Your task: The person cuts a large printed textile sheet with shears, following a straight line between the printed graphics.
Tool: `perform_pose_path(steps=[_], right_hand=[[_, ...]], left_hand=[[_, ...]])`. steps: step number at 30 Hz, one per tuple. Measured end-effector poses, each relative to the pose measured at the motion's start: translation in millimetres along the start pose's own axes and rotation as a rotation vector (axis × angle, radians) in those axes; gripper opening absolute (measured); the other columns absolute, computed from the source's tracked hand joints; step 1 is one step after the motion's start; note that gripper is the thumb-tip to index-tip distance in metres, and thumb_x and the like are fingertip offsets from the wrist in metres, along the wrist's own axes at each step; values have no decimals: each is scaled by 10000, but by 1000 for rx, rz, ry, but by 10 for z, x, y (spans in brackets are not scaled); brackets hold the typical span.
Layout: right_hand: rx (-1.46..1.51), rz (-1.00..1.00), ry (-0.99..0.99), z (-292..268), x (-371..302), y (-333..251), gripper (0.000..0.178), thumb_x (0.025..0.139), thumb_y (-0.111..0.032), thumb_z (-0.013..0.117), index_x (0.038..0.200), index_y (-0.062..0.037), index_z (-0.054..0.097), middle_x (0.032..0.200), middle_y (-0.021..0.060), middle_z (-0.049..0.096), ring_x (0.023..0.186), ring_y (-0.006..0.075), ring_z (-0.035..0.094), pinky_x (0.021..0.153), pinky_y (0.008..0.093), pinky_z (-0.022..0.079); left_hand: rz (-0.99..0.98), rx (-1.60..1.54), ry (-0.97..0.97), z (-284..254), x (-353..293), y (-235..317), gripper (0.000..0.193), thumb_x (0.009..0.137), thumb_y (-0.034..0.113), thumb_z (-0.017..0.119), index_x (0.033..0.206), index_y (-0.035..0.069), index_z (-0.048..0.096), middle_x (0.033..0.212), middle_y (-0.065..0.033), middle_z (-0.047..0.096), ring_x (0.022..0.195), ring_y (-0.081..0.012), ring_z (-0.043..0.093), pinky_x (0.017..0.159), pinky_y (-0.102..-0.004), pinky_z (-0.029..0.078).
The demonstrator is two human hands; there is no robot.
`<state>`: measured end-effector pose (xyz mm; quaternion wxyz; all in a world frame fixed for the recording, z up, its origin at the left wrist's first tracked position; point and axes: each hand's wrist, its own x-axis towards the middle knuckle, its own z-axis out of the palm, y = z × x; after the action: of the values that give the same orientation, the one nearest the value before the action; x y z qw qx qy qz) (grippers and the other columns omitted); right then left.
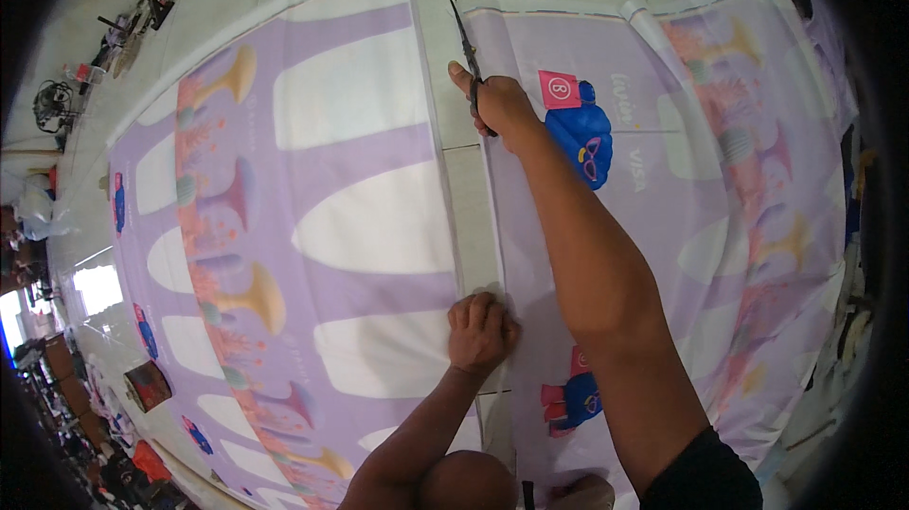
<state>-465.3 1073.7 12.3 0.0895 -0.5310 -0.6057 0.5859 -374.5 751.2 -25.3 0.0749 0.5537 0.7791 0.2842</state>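
Note:
My right hand (500, 110) is closed round the handles of a pair of dark scissors (466, 41). Their blades point away from me and look nearly together, over the strip of floor between two printed lilac sheets. Under my right forearm lies the right sheet (521, 226), with blue cartoon figures, its far right part folded over. Lower down, my left hand (481, 332) is curled like a fist on that floor strip, against the near edges of both sheets; what its fingers hold, if anything, is hidden. To the left spreads the left sheet (369, 145), with large white shapes and a coral-coloured band.
Pale tiled floor (464, 174) shows between the sheets and beyond them. A dark-sided box or tin (148, 385) stands past the left sheet's edge. Clutter lines the left wall, with a dark fan-like object (55, 105) among it. My bent knees show at the bottom.

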Motion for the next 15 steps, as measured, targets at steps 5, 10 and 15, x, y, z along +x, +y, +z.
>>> perform_pose_path(steps=[5,10,15], right_hand=[[-214,-259,151,-14,-194,41,663,852,-657,666,668,-29,564,605,137,601,583,300,621,595,423,500],[-230,-361,165,-40,-1121,116,577,857,-585,707,797,-23,593,655,164,617,652,351,639,617,436,478],[-132,-344,179,-317,-2563,982,493,864,-494,737,979,-38,588,734,173,652,722,400,670,647,455,510]], left_hand=[[5,17,-4,23,-12,46,271,725,159,685,970,56,635,1132,-116,559,1076,-337,533,915,-475,429],[-6,107,-17,40,-4,30,259,737,166,676,966,53,630,1136,-132,561,1053,-343,519,912,-478,428],[-28,75,-57,73,-66,-36,335,775,167,668,1069,32,579,1166,-180,520,1125,-406,471,965,-529,386]])
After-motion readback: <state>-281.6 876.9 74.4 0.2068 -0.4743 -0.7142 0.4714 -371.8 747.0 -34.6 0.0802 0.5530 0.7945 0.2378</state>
